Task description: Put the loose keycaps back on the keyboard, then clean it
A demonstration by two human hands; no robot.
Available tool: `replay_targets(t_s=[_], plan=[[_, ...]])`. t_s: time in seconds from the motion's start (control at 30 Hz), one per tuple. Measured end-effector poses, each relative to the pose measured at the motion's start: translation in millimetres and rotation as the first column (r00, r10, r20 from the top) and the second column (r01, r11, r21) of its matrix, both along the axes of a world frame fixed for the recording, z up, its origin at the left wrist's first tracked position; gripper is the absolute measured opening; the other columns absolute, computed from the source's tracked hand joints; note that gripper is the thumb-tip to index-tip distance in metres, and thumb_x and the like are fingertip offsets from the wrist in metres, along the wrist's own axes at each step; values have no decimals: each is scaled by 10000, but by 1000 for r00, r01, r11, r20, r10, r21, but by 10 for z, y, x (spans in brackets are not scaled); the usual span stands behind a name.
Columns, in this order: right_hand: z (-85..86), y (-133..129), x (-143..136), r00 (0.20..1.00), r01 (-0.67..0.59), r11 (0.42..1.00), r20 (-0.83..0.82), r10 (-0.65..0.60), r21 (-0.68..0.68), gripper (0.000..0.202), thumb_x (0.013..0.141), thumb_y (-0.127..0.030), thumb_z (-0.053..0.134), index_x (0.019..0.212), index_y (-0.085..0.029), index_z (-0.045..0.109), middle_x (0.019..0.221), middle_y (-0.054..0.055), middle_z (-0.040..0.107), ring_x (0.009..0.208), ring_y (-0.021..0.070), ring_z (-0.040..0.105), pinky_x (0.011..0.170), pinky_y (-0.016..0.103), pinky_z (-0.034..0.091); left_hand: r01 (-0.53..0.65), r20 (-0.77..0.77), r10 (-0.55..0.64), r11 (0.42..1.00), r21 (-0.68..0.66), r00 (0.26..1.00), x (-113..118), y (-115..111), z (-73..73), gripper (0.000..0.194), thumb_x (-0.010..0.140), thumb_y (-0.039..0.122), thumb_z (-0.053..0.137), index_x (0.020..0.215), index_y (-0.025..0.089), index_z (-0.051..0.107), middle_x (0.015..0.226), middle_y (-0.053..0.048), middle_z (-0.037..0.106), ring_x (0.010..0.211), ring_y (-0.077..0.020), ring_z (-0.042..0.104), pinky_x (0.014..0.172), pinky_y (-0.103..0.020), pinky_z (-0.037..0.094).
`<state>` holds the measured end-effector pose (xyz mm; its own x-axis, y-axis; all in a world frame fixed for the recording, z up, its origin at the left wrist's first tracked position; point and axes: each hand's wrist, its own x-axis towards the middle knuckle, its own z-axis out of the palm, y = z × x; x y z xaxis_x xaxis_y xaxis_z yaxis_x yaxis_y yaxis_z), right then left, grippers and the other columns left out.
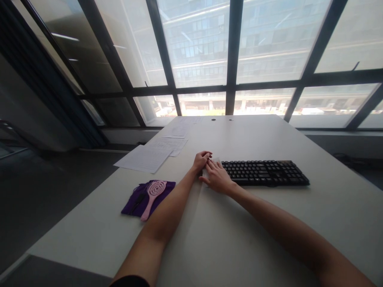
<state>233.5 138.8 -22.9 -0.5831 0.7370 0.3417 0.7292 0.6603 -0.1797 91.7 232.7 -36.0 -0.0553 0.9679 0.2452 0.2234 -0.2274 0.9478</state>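
Observation:
At the left end of a black keyboard (266,172), my two hands are close together. My right hand (218,178) lies palm down with its fingers stretched forward and its thumb out to the left. Beneath and around it show bits of a thin white sheet, like a tissue (205,172), partly hidden by the hand. Just beyond, my left hand (202,160) has its fingers curled in, close to the right fingertips. What it grips, if anything, is hidden.
Left of my forearm, a pink hairbrush (154,193) rests on a purple pouch (131,205), beside a small dark item. Printed papers (143,158) lie along the left edge of the white table (245,223). Large windows (197,48) stand behind the table's far end.

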Motion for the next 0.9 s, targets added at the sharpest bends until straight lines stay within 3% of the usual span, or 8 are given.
replay_targets(t_s=[0.17,0.37,0.6,0.9], plan=[[-4,-76,45,999,-48,998,13,48,32,693,1032,-519,351,1531,-38,373,1606,217,329,1511,305,263,1227,495,206,15,-21,-15,1000,13,1000,0,-30,17,256,816,306,583,896,128,748,795,-75,729,717,-166,635,685,-283,516],[-53,-90,145,997,66,997,31,-68,34,656,1045,-465,344,1529,-24,378,1590,227,353,1501,331,283,1224,515,210,23,-29,-22,999,26,999,-9,-26,18,258,814,320,582,888,136,746,800,-76,732,753,-172,644,740,-294,525],[-92,-188,187,995,-82,993,63,77,88,707,1032,-508,384,1537,-13,356,1606,239,307,1518,318,248,1235,477,219,47,-23,-47,998,29,999,0,-13,-6,263,818,302,570,908,119,736,808,-80,730,652,-142,615,651,-275,521],[-108,-224,126,998,34,997,50,-38,75,695,1031,-486,381,1538,-11,359,1607,235,298,1523,327,231,1235,500,203,38,-73,-34,998,50,997,-2,-12,2,258,832,286,555,910,122,740,798,-75,733,662,-145,627,663,-272,522]])
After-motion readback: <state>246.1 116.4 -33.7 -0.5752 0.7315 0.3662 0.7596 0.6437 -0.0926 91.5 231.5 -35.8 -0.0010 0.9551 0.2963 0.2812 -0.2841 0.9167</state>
